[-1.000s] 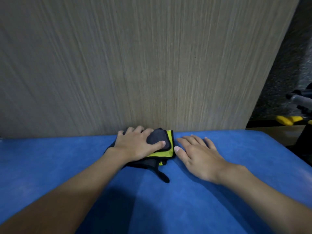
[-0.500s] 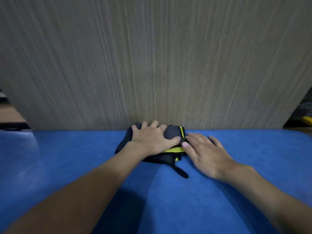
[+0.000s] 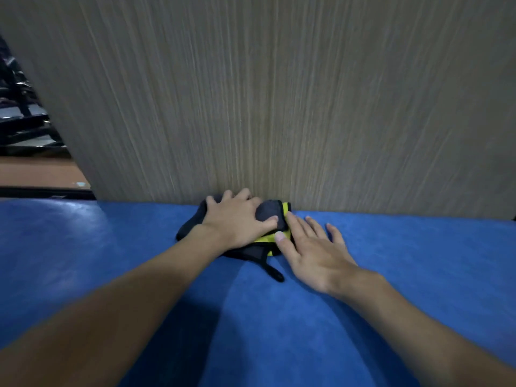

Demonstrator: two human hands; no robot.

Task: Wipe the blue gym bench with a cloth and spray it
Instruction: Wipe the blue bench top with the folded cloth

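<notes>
- Blue bench (image 3: 279, 339) fills the near ground; both bare forearms reach forward across its padding.
- Right hand (image 3: 312, 254) lies flat on the bench, fingers straight and spread, grasping nothing; thumb tip touches the cloth's yellow edge.
- Left hand (image 3: 237, 223) presses palm-down on the cloth (image 3: 269, 213), fingers extended over it, not curled round it.
- Cloth is dark grey with yellow trim, bunched at the bench's far edge, against the panel; a dark strap end trails toward the viewer.
- Wood-grain panel (image 3: 279, 93) stands upright just behind the bench.
- Far left: brown floor (image 3: 33, 171), dark metal frames (image 3: 19, 129), blurred.
</notes>
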